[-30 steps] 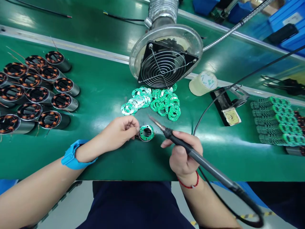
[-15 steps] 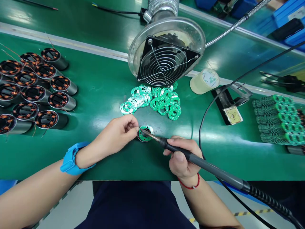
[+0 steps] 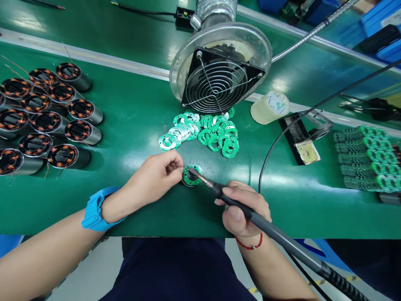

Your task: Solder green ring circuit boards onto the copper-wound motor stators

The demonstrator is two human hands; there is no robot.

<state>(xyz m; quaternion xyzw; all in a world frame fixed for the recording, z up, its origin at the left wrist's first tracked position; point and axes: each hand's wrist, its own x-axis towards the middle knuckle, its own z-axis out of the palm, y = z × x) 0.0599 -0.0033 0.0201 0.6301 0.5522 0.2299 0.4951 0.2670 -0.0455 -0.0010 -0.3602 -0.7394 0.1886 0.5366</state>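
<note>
A small motor stator capped with a green ring board [image 3: 192, 175] stands on the green mat near the front edge. My left hand [image 3: 155, 175] is pinched closed right beside its left rim; what the fingertips hold is too small to see. My right hand [image 3: 242, 207] grips a black soldering iron [image 3: 250, 215] like a pen. The iron's metal tip rests on the ring board. A blue strap [image 3: 95, 207] circles my left wrist.
A pile of loose green ring boards [image 3: 206, 131] lies behind the stator, below a fume fan [image 3: 219, 79]. Several copper-wound stators [image 3: 46, 121] lie at the left. Rows of finished green-capped parts [image 3: 365, 156] sit right, beside an iron stand [image 3: 305, 140] and a tape roll [image 3: 269, 108].
The iron's tip came down from above the mat onto the ring board and stays there. My left hand stays pinched at the board's left rim.
</note>
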